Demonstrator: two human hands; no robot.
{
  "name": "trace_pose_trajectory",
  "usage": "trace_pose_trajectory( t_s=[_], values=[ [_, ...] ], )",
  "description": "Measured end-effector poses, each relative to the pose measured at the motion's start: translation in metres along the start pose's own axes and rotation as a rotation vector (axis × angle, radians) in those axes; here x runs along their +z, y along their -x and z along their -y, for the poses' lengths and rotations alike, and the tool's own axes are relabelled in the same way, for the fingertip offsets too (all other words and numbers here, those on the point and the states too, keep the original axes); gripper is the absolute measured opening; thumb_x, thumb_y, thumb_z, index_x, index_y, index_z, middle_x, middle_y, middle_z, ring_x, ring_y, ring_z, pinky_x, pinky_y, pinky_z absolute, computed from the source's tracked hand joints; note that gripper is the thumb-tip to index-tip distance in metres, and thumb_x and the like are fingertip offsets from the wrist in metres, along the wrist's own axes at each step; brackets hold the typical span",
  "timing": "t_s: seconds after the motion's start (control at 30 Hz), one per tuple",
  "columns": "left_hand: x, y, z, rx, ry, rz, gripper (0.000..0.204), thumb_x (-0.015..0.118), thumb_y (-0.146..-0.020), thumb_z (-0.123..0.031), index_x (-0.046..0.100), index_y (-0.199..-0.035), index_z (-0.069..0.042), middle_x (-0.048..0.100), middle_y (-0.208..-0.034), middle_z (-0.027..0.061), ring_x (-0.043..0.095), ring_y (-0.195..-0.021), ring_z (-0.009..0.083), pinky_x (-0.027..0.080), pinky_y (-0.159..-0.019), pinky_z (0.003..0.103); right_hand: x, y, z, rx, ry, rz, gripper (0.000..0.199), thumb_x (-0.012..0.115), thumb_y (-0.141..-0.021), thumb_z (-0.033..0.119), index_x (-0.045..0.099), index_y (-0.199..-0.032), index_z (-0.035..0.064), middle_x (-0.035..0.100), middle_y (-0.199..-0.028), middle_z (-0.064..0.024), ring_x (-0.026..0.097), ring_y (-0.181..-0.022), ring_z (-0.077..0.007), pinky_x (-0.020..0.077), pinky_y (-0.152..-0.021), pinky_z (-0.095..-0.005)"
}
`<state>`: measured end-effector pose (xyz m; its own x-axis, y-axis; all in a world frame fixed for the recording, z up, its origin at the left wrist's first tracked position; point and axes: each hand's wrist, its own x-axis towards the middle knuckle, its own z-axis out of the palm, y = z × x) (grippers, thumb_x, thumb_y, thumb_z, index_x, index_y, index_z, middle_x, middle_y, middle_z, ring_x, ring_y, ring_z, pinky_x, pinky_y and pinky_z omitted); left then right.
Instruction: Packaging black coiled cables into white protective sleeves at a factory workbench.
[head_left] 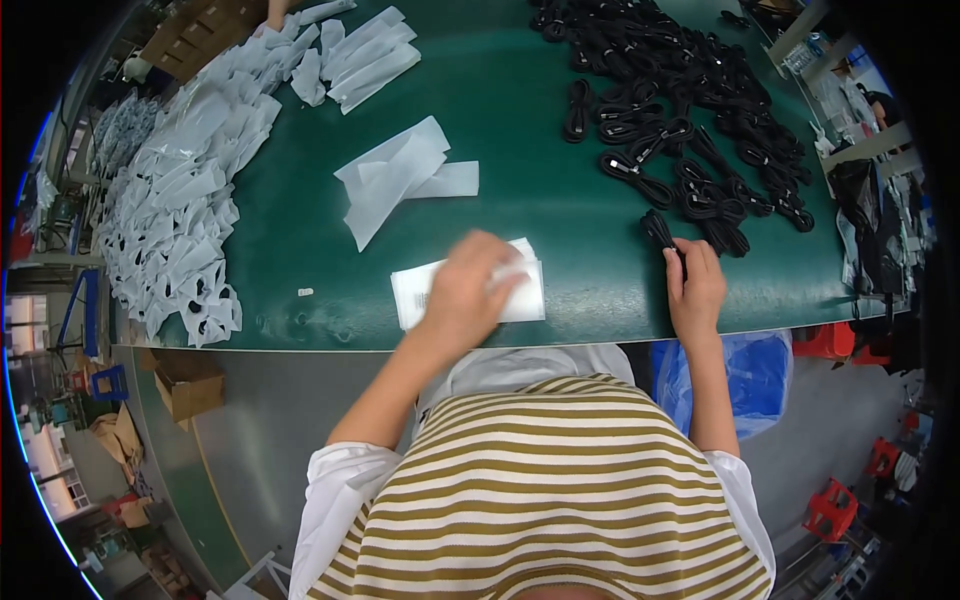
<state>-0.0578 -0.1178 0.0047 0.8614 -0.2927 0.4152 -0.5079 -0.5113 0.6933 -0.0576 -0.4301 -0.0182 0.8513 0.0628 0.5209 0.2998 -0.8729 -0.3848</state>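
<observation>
So from the head cam looking down: the left hand (468, 285) is lying on top of a small stack of flat white bags (468, 293) near the front edge of the green table (520, 150). The hand is a bit blurred, fingers loosely curled over the top bag, but honestly I can't tell if it's actually pinching one or just pressing down. The right hand (695, 285) is off to the right of that stack, closed around a coiled black cable (662, 235) that pokes out past the fingertips, away from the body. Just beyond that hand and to its right is a big pile of black coiled cables (690, 100) spread over the far side of the table. Out ahead of the left hand there's a loose bunch of empty white bags (400, 180), and further off another little bunch (365, 55). Way over to its left is a huge heap of filled bags (185, 200), white with dark cable showing through. A blue bin (745, 370) sits below the table edge, under the right forearm.
</observation>
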Motion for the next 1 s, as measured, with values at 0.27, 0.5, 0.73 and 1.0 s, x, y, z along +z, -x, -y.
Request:
trace_pose_trajectory(
  t_s=[0.27,0.5,0.73,1.0],
  values=[
    [0.027,0.017,-0.003,0.074,-0.174,0.046,0.012,0.071,-0.083,0.0,0.062,-0.09,-0.002,0.058,-0.085,0.0094,0.059,-0.073,0.0224,0.048,-0.062,0.032,0.008,0.005,0.062,0.249,-0.676,0.249,0.013,0.063,-0.092,0.0,0.063,-0.105,-0.0019,0.056,-0.085,-0.0131,0.059,-0.067,-0.0205,0.0448,-0.061,-0.0286],
    [0.021,0.016,-0.009,-0.248,0.16,0.039,0.009,0.067,-0.084,0.001,0.059,-0.089,-0.002,0.059,-0.082,0.0119,0.058,-0.072,0.0292,0.048,-0.065,0.037,-0.001,0.002,0.078,-0.11,-0.509,0.237,0.023,0.069,-0.085,-0.001,0.065,-0.108,-0.0005,0.058,-0.088,-0.0124,0.06,-0.068,-0.0236,0.0478,-0.061,-0.0314],
    [0.024,0.018,-0.009,-0.2,0.155,-0.011,0.008,0.067,-0.086,0.003,0.06,-0.089,0.0,0.061,-0.085,0.0091,0.056,-0.069,0.0175,0.047,-0.063,0.03,-0.008,-0.001,0.079,-0.193,-0.367,0.316,0.029,0.073,-0.081,0.002,0.068,-0.11,0.0017,0.06,-0.089,-0.0108,0.06,-0.07,-0.027,0.0496,-0.061,-0.0368],
    [0.02,0.019,-0.009,0.085,-0.094,0.067,0.008,0.064,-0.086,0.005,0.06,-0.09,0.0,0.061,-0.089,0.0118,0.059,-0.072,0.0237,0.049,-0.065,0.032,-0.007,-0.004,0.075,-0.285,-0.275,0.338,0.03,0.074,-0.08,0.008,0.068,-0.109,0.0042,0.058,-0.088,-0.0083,0.061,-0.074,-0.0263,0.0511,-0.063,-0.0382]
  ],
)
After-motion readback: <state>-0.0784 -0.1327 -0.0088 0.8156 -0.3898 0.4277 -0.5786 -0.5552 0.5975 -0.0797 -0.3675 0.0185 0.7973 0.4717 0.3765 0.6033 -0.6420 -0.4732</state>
